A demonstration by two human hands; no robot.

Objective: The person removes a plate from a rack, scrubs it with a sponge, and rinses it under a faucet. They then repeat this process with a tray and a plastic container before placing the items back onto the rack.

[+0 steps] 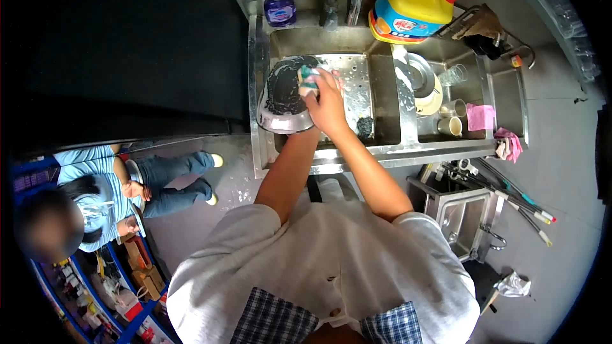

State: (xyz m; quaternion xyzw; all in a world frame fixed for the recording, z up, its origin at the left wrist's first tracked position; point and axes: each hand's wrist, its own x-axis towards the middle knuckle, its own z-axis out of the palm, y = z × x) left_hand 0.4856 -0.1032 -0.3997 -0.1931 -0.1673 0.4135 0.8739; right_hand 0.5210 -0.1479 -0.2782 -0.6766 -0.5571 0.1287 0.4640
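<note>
One soapy pan (284,99) leans in the left basin of the sink (382,150). The right hand (328,107) has its fingers clasped on one sponge (308,80), pressed against the pan. The left hand is hidden, perhaps at the pan's rim, so I cannot tell its grip. Two cups (451,126) stand in the right basin.

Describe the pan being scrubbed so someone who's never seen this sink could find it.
Look at the steel sink at the top of the view, then its left basin. The pan leans there, round, dark and soap-streaked with a shiny rim, under the right hand pressing a teal sponge; the right basin's cups are pale.
</note>
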